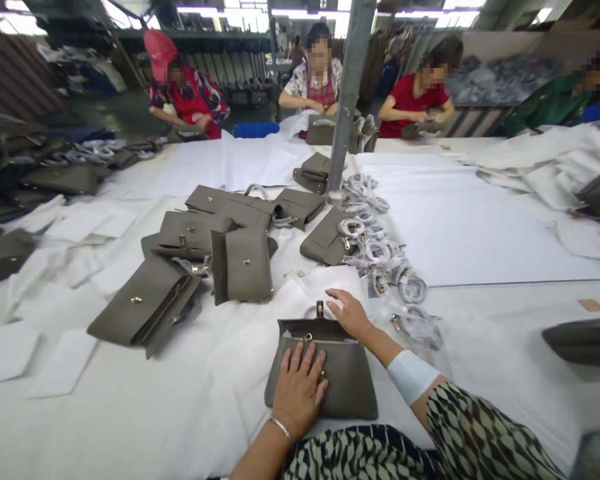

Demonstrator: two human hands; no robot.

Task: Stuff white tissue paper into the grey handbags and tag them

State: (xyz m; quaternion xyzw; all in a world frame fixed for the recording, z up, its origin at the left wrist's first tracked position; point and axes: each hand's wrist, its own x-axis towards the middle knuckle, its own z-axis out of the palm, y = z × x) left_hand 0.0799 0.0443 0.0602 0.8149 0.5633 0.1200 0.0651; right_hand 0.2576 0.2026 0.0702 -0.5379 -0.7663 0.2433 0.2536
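Note:
An olive-grey handbag (347, 383) lies on the white-covered table right before me, its flap folded back and a small gold clasp at the flap's far edge. My left hand (300, 387) rests flat on the bag's front panel, fingers spread. Over the bag's far right corner reaches my right hand (349, 312), its fingers stretched out near the flap and nothing seen in them. A gold ring fitting shows at the bag's opening. White sheets (330, 283) lie just beyond the bag.
More olive handbags (243, 263) lie ahead and to the left. Plastic-wrapped coiled straps (377, 250) form a row beside a metal post (350, 93). White paper sheets (63, 363) lie at left. Several co-workers (320, 80) stand across the table.

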